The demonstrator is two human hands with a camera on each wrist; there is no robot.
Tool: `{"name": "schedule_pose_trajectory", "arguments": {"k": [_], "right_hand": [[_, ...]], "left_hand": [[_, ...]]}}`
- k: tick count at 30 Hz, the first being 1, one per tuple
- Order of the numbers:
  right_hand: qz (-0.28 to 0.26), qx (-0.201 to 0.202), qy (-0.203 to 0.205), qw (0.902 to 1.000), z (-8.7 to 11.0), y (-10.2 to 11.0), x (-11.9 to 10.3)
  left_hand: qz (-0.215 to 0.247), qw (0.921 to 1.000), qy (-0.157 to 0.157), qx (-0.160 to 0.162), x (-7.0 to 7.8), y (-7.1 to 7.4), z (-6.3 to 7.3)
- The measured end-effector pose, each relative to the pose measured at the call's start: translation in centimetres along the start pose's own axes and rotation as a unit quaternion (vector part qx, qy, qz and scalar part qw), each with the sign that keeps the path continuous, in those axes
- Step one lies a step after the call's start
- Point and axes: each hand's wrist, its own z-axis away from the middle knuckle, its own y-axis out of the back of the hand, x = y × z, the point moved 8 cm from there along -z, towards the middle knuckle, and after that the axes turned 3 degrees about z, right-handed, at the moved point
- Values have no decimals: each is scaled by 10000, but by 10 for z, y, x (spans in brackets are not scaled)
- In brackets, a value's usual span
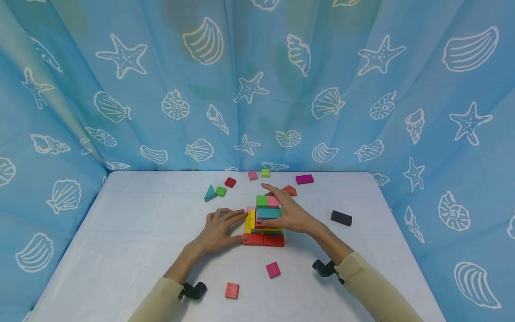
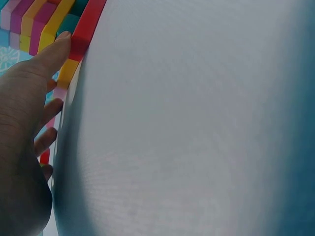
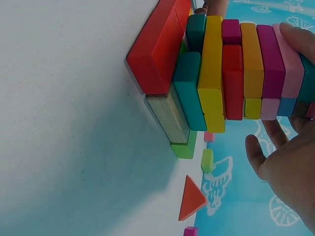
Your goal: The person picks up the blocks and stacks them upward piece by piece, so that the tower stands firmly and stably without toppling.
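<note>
A tower of coloured wooden blocks [image 1: 268, 213] rises mid-table from a wider base, with green and pink blocks on top. My right hand [image 1: 297, 214] grips its upper levels from the right. In the right wrist view, the thumb [image 3: 300, 42] presses the front of the pink and teal blocks, while other fingers reach behind. My left hand [image 1: 219, 230] rests at the base's left side with fingers spread. Its thumb touches the end of the red front block [image 2: 84, 37], and its fingertips lie along the yellow-orange block [image 2: 68, 73].
Near the front lie a crimson block [image 1: 273, 270] and a coral block [image 1: 231, 290]. Behind the tower are a teal triangle [image 1: 210, 193], green block [image 1: 221, 191], red block [image 1: 230, 182], orange triangle [image 1: 290, 191] and purple block [image 1: 304, 179]. A black block [image 1: 341, 218] lies right.
</note>
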Motion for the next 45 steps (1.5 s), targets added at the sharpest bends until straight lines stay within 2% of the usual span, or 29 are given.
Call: {"name": "schedule_pose_trajectory", "arguments": {"k": [12, 16, 20, 23, 25, 27, 28, 30, 33, 35, 38, 42, 45], "right_hand": [[124, 58, 39, 9999, 0, 4, -1], [114, 170, 197, 9996, 2, 9, -3], [-46, 617, 309, 9976, 17, 25, 1], [-153, 1047, 331, 9938, 38, 40, 10], [-193, 1151, 440, 9922, 51, 46, 13], [-179, 919, 597, 9938, 62, 42, 13], [-121, 652, 651, 9957, 67, 36, 14], [-95, -129, 614, 9980, 73, 15, 15], [91, -1350, 408, 9900, 81, -24, 18], [263, -1870, 227, 9817, 85, -45, 20], [875, -2145, 239, 9725, 88, -65, 21], [1640, -2117, 334, 9629, 89, -76, 19], [1695, -1982, 309, 9649, 88, -73, 15]], "left_hand": [[-25, 10000, -13, -5, 0, 2, -1], [-8, 10000, -19, 36, 1, 4, -2], [40, 10000, -59, 9, 2, 4, -3], [34, 9999, -113, 35, 3, 5, -2], [21, 9999, -146, 82, 3, 6, -2], [12, 9998, -144, 99, 3, 7, -2], [27, 9998, -144, 108, 3, 7, -2], [-5, 9999, -105, 92, 1, 7, -2], [-31, 10000, -39, 65, 0, 6, -1], [-9, 10000, -5, 20, -1, 4, 0], [61, 10000, 10, -25, 0, 2, 0], [51, 10000, -27, 23, 2, 2, 1], [23, 10000, -38, 57, 4, 3, 2]]}}
